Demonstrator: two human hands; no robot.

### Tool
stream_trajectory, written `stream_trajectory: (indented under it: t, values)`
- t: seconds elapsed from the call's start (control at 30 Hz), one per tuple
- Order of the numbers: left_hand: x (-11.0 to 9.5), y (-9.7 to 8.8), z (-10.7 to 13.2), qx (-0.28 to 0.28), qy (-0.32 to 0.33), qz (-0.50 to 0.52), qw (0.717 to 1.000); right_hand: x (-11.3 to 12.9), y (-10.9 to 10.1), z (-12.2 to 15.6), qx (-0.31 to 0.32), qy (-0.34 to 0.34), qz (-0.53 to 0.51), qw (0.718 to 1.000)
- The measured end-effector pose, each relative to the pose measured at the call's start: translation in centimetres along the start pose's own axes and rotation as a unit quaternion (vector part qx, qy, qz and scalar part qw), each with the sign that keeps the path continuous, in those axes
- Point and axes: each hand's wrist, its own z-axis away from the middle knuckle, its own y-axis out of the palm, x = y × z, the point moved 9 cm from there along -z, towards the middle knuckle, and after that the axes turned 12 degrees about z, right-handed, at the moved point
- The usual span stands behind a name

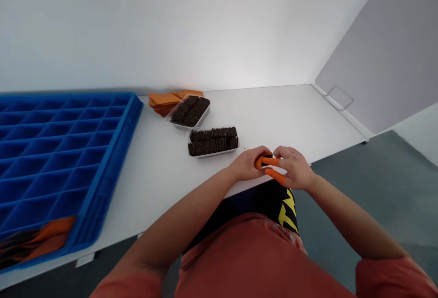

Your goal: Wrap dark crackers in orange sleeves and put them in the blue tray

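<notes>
My left hand (249,164) is closed around a small orange-and-black piece (259,163) at the table's front edge. My right hand (294,168) meets it from the right, its fingers bent in against the same piece. Orange finger cots cover two of the right hand's fingers. The fingertips partly hide the piece, so its full shape does not show. Left of my hands, a clear plastic tub (214,154) holds two rows of thin dark pieces (212,142) standing on edge. Behind it, a second clear tub (181,126) holds more of them.
A stack of orange sheets (164,101) lies against the wall behind the rear tub. At the left, a large blue compartment tray (118,152) has orange and dark pieces (54,234) in its near corner. A wire loop (339,97) projects at the white table's (273,115) right end.
</notes>
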Motion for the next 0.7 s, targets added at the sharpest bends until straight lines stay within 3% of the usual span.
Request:
stream_trajectory:
  t: [0.4, 0.47, 0.6, 0.7]
  values:
    - [0.3, 0.5, 0.0, -0.011, 0.005, 0.031, 0.999, 0.1, 1.3, 0.7, 0.025, 0.014, 0.036, 0.999]
    - [0.4, 0.3, 0.0, -0.020, 0.002, 0.032, 0.999, 0.5, 0.8, 1.1, -0.011, -0.011, 0.057, 0.998]
    - [0.6, 0.8, 0.0, 0.001, -0.014, 0.042, 0.999, 0.7, -1.7, 2.6, -0.151, -0.047, 0.099, 0.982]
    - [0.9, 1.8, 0.2, 0.040, -0.014, 0.088, 0.995, -1.0, -1.3, 2.8, -0.111, 0.004, 0.104, 0.988]
